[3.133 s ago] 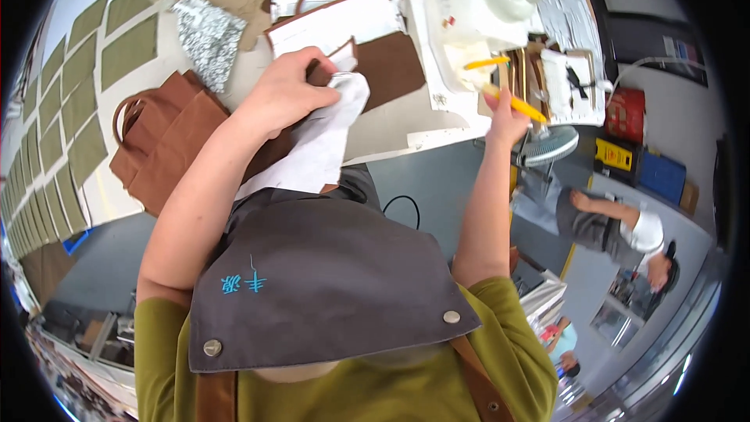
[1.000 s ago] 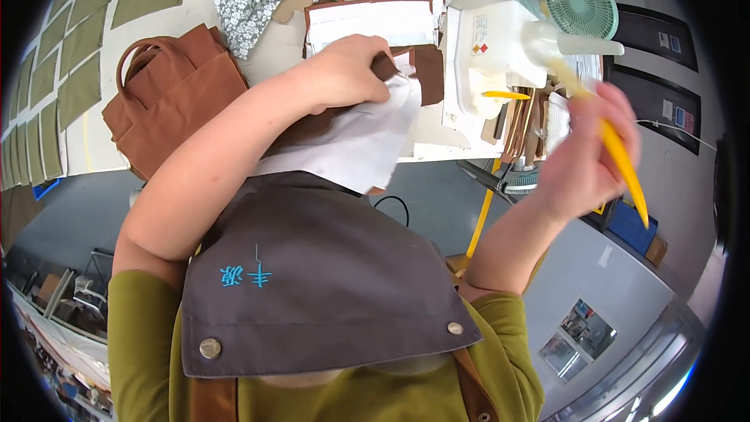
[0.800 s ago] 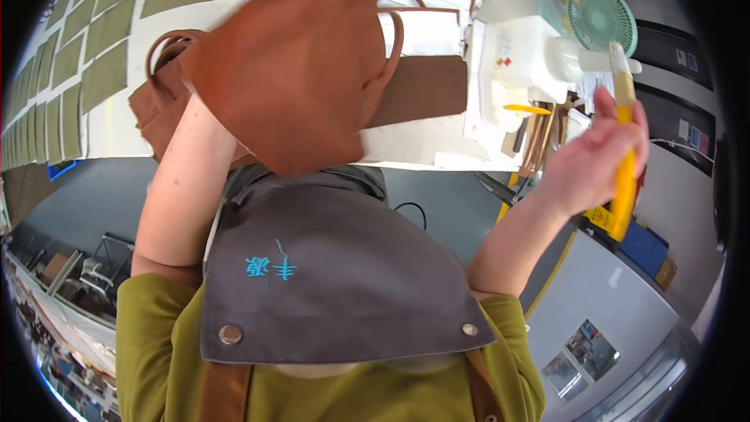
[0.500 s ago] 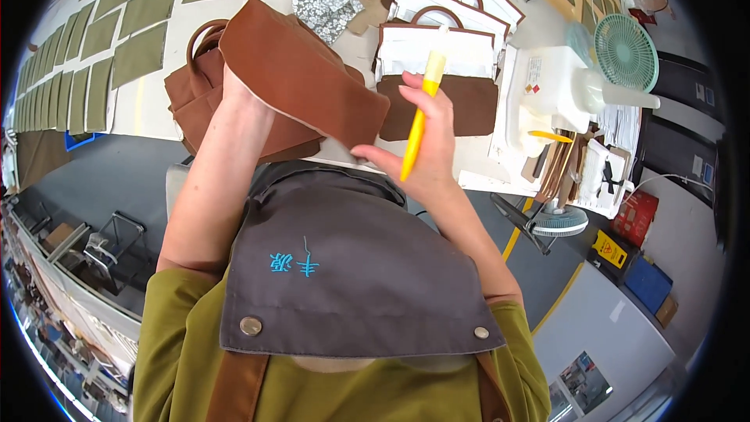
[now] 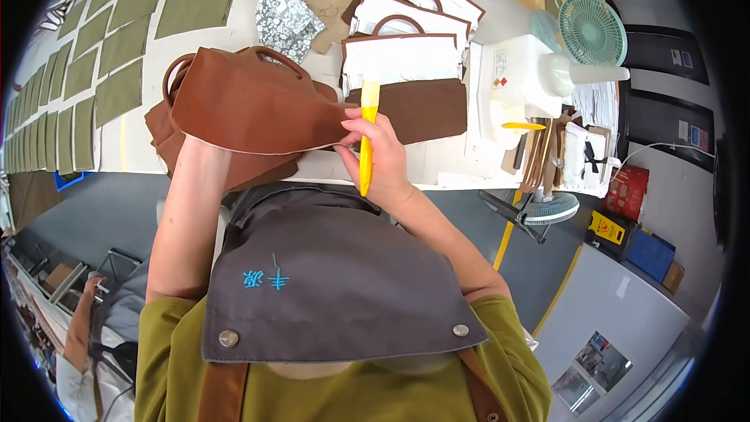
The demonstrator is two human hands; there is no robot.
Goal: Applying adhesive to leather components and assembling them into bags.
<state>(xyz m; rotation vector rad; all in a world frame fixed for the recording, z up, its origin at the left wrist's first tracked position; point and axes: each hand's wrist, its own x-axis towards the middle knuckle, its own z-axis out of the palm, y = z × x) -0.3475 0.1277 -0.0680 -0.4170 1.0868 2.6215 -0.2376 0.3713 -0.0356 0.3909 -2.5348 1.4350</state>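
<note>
A brown leather panel [image 5: 250,101] curves over my left hand, whose fingers are hidden behind it; only the left wrist and forearm [image 5: 191,203] show. My right hand [image 5: 388,158] is closed around a yellow brush [image 5: 366,160] held upright, its pale, flat tip pointing away from me. Thumb and fingers of that same hand meet at the panel's right corner, seemingly pinching it. Brown leather bag pieces [image 5: 160,137] with rounded handles lie under and behind the panel, at the table's near edge.
White-lined bag panels with brown handles [image 5: 402,55] overlap behind a dark brown piece [image 5: 430,109]. A white jug [image 5: 512,70] and a green fan [image 5: 592,30] stand right. Olive pieces [image 5: 117,94] cover the left; patterned cloth [image 5: 285,19] lies between. Another person [image 5: 86,344] is lower left.
The leather panel has come down and flattened out over the bag pieces. My right hand has moved left to its corner, brush still held. The whole view has shifted slightly.
</note>
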